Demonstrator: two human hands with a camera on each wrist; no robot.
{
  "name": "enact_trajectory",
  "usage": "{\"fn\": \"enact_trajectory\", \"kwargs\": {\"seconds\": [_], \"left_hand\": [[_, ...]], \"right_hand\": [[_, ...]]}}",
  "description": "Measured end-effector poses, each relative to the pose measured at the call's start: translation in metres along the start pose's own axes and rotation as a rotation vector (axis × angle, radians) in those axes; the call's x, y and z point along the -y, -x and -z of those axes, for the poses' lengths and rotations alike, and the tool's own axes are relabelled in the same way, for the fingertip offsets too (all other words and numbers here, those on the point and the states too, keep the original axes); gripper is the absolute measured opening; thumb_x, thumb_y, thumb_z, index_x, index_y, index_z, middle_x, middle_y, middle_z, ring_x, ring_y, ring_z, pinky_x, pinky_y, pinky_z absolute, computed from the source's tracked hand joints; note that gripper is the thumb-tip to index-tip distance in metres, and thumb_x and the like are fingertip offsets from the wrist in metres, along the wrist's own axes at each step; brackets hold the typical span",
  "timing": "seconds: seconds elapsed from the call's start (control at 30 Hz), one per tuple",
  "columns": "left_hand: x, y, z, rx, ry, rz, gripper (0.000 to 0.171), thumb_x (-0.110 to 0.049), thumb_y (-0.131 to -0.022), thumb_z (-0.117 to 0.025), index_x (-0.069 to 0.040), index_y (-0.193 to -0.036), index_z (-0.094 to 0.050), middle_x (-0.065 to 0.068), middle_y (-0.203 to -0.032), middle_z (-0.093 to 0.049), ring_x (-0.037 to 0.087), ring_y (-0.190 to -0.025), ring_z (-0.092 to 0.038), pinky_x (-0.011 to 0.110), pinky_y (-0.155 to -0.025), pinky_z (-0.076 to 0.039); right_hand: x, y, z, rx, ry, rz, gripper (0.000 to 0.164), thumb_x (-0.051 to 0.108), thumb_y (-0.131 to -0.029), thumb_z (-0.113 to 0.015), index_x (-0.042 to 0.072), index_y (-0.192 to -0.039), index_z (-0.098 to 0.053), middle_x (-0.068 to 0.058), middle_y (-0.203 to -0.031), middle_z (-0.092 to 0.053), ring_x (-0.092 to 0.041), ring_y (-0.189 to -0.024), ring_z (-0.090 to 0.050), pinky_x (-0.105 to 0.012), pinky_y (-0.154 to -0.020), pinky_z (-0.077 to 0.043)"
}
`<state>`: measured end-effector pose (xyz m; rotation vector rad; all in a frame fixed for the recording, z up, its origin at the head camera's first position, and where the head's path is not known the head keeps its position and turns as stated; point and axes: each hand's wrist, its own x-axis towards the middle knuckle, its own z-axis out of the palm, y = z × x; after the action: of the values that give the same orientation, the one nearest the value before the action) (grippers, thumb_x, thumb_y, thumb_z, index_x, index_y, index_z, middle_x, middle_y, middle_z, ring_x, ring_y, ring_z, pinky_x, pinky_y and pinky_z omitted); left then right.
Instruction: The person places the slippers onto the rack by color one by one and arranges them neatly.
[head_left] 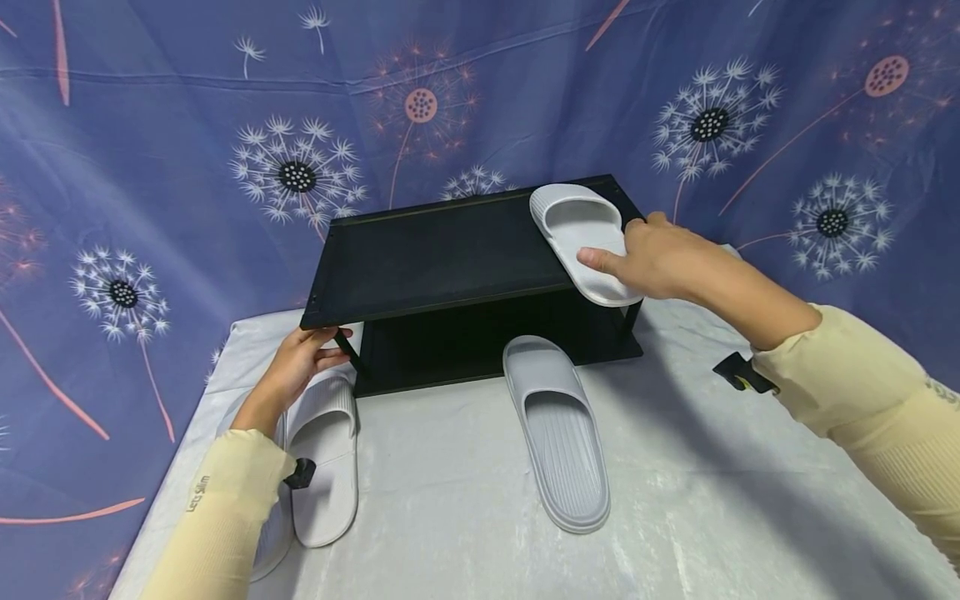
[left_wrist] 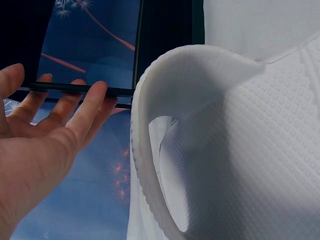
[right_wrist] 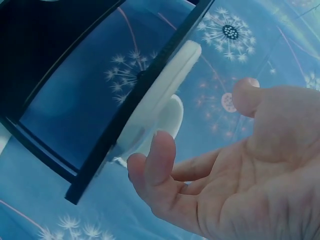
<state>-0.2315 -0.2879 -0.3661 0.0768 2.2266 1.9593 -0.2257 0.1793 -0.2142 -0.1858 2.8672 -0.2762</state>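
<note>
A white slipper (head_left: 581, 233) lies on the right end of the black shoe rack's (head_left: 435, 250) top shelf, its toe strap toward the back. My right hand (head_left: 660, 258) is over its heel end, thumb above the footbed in the head view. In the right wrist view that hand's fingers are loosely bent and spread apart from the thumb, with no grip on the slipper. My left hand (head_left: 296, 371) is at the rack's front left leg (left_wrist: 65, 87); its fairly straight fingers touch this thin bar, the thumb held apart.
A grey slipper (head_left: 566, 450) lies on the pale cloth (head_left: 435, 500) before the rack. Below my left forearm is another white slipper (head_left: 326, 467), beside a greyish slipper (head_left: 273, 542) partly covered by the arm. A blue dandelion-print curtain (head_left: 480, 100) hangs behind.
</note>
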Motion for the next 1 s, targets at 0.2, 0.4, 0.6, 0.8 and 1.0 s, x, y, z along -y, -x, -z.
{"fn": "enact_trajectory", "kwargs": {"seconds": [0.2, 0.4, 0.6, 0.8, 1.0], "left_hand": [[-0.001, 0.000, 0.000, 0.001, -0.003, -0.008, 0.020, -0.033, -0.101, -0.050, -0.023, -0.118, -0.050, 0.004, -0.117, -0.052, 0.015, -0.094, -0.064, 0.027, -0.089, -0.053], [-0.001, 0.000, -0.001, 0.001, -0.003, -0.012, 0.019, -0.032, -0.101, -0.049, -0.022, -0.117, -0.050, 0.004, -0.116, -0.053, 0.015, -0.093, -0.064, 0.027, -0.089, -0.053], [-0.002, 0.000, -0.002, -0.002, -0.013, -0.006, 0.020, -0.034, -0.101, -0.049, -0.021, -0.117, -0.050, 0.003, -0.115, -0.053, 0.016, -0.093, -0.064, 0.027, -0.089, -0.053], [-0.002, 0.001, -0.002, -0.001, 0.013, -0.012, 0.017, -0.031, -0.102, -0.049, -0.021, -0.115, -0.050, 0.001, -0.113, -0.055, 0.015, -0.091, -0.064, 0.027, -0.088, -0.053], [-0.002, 0.000, -0.002, -0.001, 0.004, -0.013, 0.016, -0.030, -0.102, -0.048, -0.021, -0.116, -0.050, 0.001, -0.114, -0.055, 0.015, -0.091, -0.064, 0.028, -0.089, -0.053]], "right_hand": [[0.008, 0.011, 0.000, -0.035, 0.001, -0.014, 0.112, 0.080, -0.085, -0.027, -0.017, -0.141, -0.023, -0.042, -0.140, -0.023, -0.057, -0.120, -0.036, -0.069, -0.091, -0.035], [0.016, 0.023, -0.001, -0.071, -0.009, 0.009, 0.113, 0.079, -0.085, -0.030, -0.017, -0.143, -0.017, -0.040, -0.142, -0.024, -0.056, -0.120, -0.037, -0.067, -0.092, -0.036], [0.027, 0.038, -0.006, -0.120, -0.011, 0.064, 0.105, 0.076, -0.087, -0.035, -0.014, -0.141, -0.024, -0.037, -0.140, -0.030, -0.051, -0.112, -0.047, -0.061, -0.088, -0.041], [0.042, 0.055, -0.014, -0.185, -0.024, 0.129, 0.092, 0.074, -0.087, -0.038, -0.006, -0.132, -0.040, -0.025, -0.127, -0.045, -0.042, -0.097, -0.057, -0.055, -0.081, -0.046], [0.055, 0.066, -0.024, -0.200, -0.063, 0.180, 0.089, 0.077, -0.085, -0.037, -0.002, -0.125, -0.045, -0.019, -0.122, -0.050, -0.039, -0.097, -0.059, -0.056, -0.085, -0.045]]}}
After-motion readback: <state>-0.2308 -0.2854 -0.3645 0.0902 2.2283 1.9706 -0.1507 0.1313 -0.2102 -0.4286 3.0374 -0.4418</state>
